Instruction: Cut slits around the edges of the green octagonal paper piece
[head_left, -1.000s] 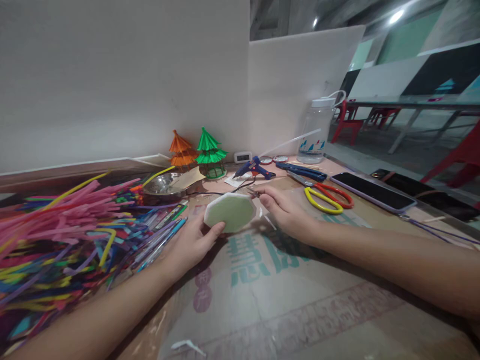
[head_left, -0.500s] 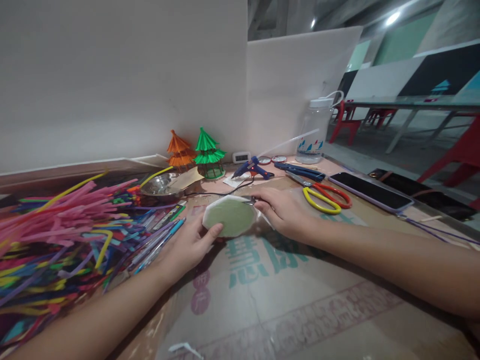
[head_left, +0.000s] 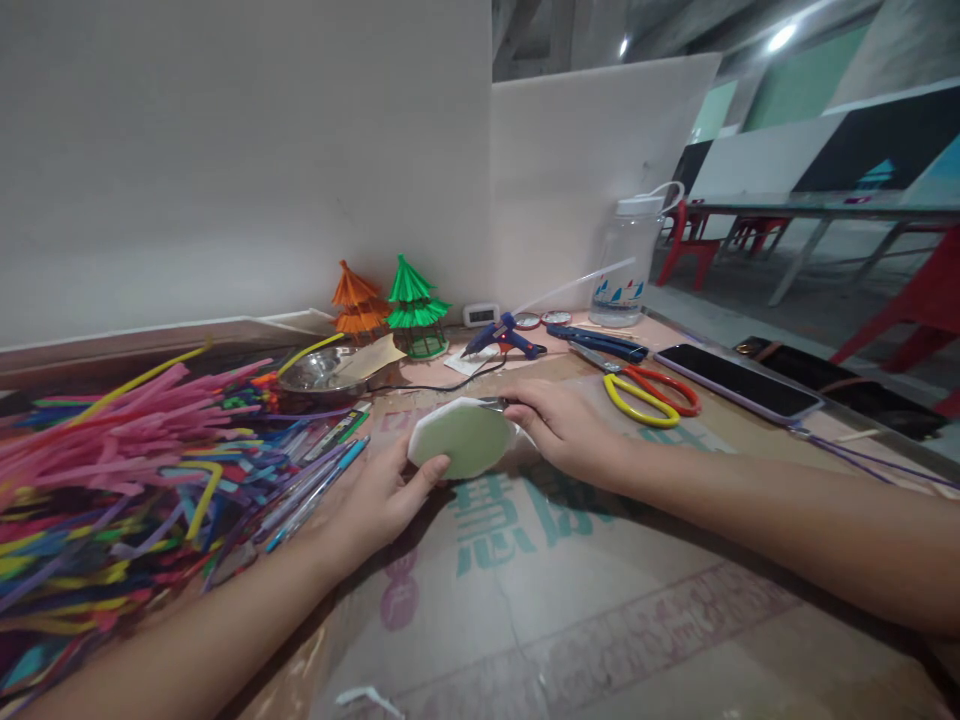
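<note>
Left hand [head_left: 375, 495] grasps the pale green foam disc [head_left: 463, 437], tilted up off the cardboard left of the scissors [head_left: 651, 392], while right hand [head_left: 562, 425] pinches a thin metal tool [head_left: 491, 403] against its upper edge: judged edge work, calling for a steady hold.

The pale green octagonal foam disc [head_left: 461, 437] sits between the left hand [head_left: 375, 495], which grips it, and the right hand [head_left: 559, 425], above the printed brown cardboard sheet [head_left: 570, 600]. Left of the left hand spreads the heap of many-coloured plastic strips [head_left: 127, 470]; behind that hand lies the round steel bowl [head_left: 319, 372], with the orange folded-paper pagoda [head_left: 358, 298] and green folded-paper pagoda [head_left: 415, 305] farther back. Behind the right hand lies the blue plastic glue gun [head_left: 504, 337]; to its right, the yellow-and-red-handled scissors [head_left: 649, 395], then the flat black smartphone [head_left: 739, 382].
</note>
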